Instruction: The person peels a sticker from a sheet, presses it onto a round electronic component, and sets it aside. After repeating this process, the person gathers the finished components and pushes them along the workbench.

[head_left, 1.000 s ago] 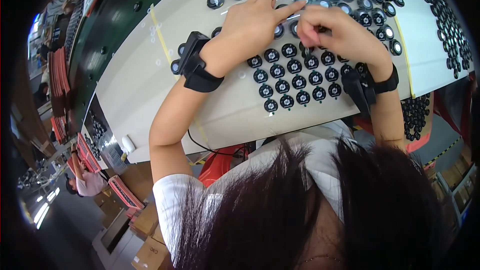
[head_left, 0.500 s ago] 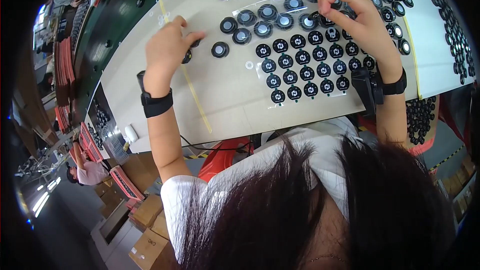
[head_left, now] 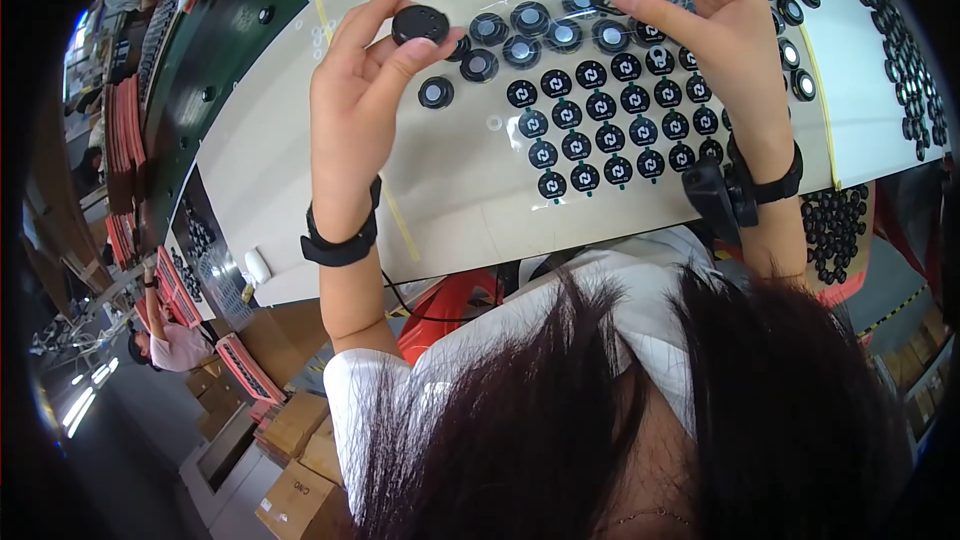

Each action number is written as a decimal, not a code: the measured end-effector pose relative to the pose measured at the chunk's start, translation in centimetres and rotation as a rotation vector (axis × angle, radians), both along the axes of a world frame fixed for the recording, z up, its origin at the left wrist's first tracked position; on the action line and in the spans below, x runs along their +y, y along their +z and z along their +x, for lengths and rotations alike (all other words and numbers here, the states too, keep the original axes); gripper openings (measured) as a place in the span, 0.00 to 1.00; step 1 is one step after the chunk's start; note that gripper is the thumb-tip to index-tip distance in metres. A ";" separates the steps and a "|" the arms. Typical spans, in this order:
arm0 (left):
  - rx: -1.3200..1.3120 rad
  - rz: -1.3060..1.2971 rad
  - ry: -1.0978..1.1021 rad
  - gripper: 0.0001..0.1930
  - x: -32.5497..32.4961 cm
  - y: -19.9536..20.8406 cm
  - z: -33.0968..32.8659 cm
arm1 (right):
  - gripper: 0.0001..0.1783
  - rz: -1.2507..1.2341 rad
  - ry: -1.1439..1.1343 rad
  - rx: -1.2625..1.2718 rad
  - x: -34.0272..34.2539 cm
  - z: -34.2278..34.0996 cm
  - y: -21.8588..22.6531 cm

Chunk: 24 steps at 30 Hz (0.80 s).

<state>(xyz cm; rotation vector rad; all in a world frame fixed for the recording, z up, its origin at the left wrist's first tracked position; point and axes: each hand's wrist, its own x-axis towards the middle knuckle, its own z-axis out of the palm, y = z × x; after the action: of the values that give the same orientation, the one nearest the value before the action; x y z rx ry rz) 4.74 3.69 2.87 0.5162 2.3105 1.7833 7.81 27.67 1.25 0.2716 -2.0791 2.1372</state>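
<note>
Left hand (head_left: 360,100) has a black disc (head_left: 420,27), thumb on the near edge, fingers behind: pinched, flat face up with a few small marks. Disc is off the table (head_left: 470,200), over its left part, just beside the nearest pucks (head_left: 530,18).

Right hand (head_left: 725,25) is over the back of the label sheet (head_left: 564,166), fingers curled, thumb out toward the left. Small dark piece (head_left: 605,2) at the thumb tip (can't tell if it's pinched or just sitting there; finger overlap hides it). Hands well apart.

Sheet is clear, with rows of round black labels (head_left: 601,103), lying in front of the pucks. Pucks are black with pale centres, many on clear round film, spread across the back of the table. Yellow tape (head_left: 400,225) runs left of the sheet, another strip on the right. Past that one, a white surface (head_left: 845,70) with more dark parts along its far side. Black straps (head_left: 340,248) on both wrists.
</note>
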 end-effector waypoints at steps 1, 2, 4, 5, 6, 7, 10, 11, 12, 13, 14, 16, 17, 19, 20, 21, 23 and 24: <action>0.038 0.055 -0.011 0.18 0.7 0.4 0.4 | 0.09 0.001 0.000 -0.001 -0.5 0.2 0.7; 0.076 0.109 -0.021 0.18 1.3 0.8 0.8 | 0.09 -0.144 0.012 -0.064 -1.0 0.4 1.5; 0.026 0.152 -0.029 0.19 2.5 1.8 1.6 | 0.09 -0.287 0.015 -0.124 -1.6 0.0 1.5; -0.024 0.194 -0.037 0.19 3.1 2.3 1.9 | 0.09 -0.419 0.182 0.081 -1.6 -1.0 0.5; -0.074 0.232 -0.036 0.19 3.3 2.6 2.2 | 0.09 -0.550 0.358 0.288 -2.0 -2.1 -0.2; -0.074 0.230 -0.036 0.19 3.4 2.7 2.4 | 0.10 -0.677 0.534 0.497 -2.3 -2.6 -0.5; -0.002 0.251 -0.035 0.20 3.2 2.6 2.9 | 0.10 -0.618 0.356 -0.112 -2.9 -0.4 2.7; -0.002 0.250 -0.034 0.20 3.3 2.6 3.0 | 0.10 -0.568 0.252 -0.408 -3.0 0.2 3.7; 0.061 0.211 -0.034 0.20 3.8 2.8 3.1 | 0.10 -0.568 0.238 -0.406 -2.7 0.5 4.3; 0.124 0.172 -0.034 0.20 4.3 2.9 3.2 | 0.10 -0.579 0.238 -0.414 -2.6 0.9 4.8; 0.188 0.127 -0.017 0.21 4.2 2.9 3.3 | 0.10 -0.593 0.255 -0.428 -2.8 0.9 4.9; 0.216 0.122 -0.008 0.21 4.2 3.0 3.5 | 0.10 -0.608 0.273 -0.446 -3.1 0.9 4.9; 0.248 0.119 -0.004 0.21 4.2 3.1 3.5 | 0.11 -0.613 0.281 -0.452 -3.1 0.9 4.9; 0.278 0.116 0.000 0.21 4.2 3.1 3.6 | 0.11 -0.621 0.297 -0.461 -3.2 0.9 4.9; 0.289 0.105 0.000 0.20 4.2 3.1 3.6 | 0.11 -0.622 0.296 -0.462 -3.3 0.9 4.8; 0.299 0.094 0.000 0.20 4.1 3.1 3.6 | 0.11 -0.637 0.295 -0.451 -3.3 0.9 4.8; 0.308 0.084 -0.004 0.20 4.2 3.2 3.5 | 0.11 -0.668 0.288 -0.428 -3.4 1.0 4.8; 0.306 0.082 -0.006 0.20 4.4 3.2 3.5 | 0.11 -0.668 0.283 -0.426 -3.2 0.8 4.4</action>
<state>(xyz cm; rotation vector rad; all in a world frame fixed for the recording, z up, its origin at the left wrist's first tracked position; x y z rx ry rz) 8.25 8.05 6.12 0.8635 2.4292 1.9185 8.62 24.43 5.69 0.0221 -1.4011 3.1322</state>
